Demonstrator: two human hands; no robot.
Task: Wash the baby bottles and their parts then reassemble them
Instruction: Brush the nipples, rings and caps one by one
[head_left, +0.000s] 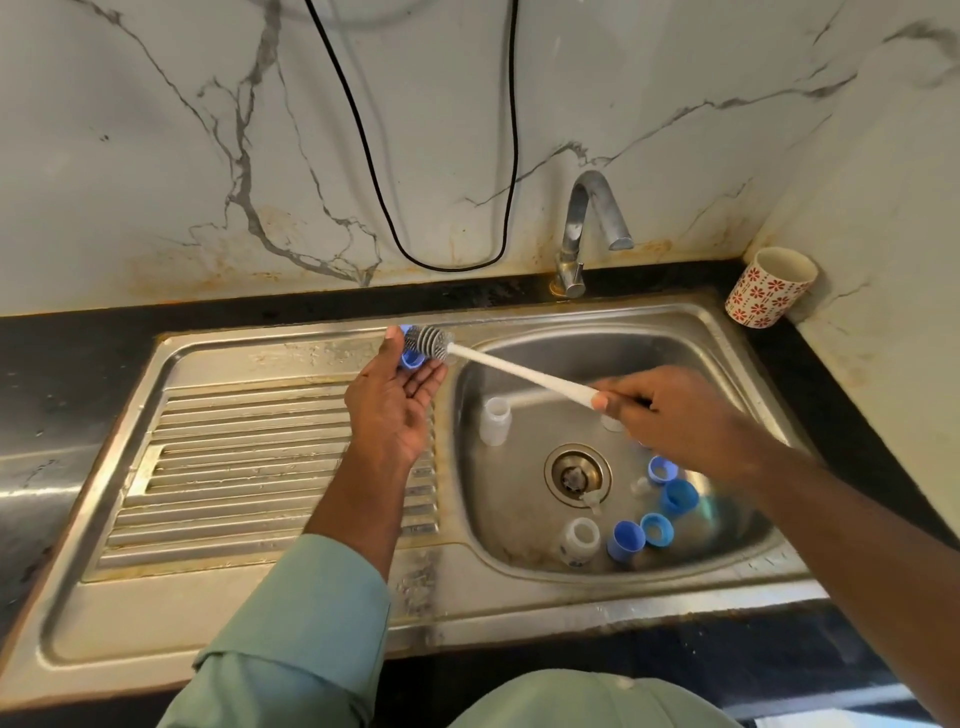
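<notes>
My left hand (395, 400) holds a small blue bottle part (411, 358) at its fingertips over the draining board. My right hand (670, 410) grips the white handle of a bottle brush (519, 370); its grey bristle head (427, 345) rests against the blue part. Down in the sink basin (519, 551) lie a clear bottle (494, 420), a white bottle with a printed mark (576, 540), several blue caps and rings (626, 540) (678, 496) and a clear teat (592, 501) by the drain (576, 475).
The tap (587, 228) stands behind the basin, with no water running. A white cup with red flowers (769, 288) sits at the back right corner. A black cable (441, 260) hangs down the marble wall. The ribbed draining board (234, 467) lies to the left.
</notes>
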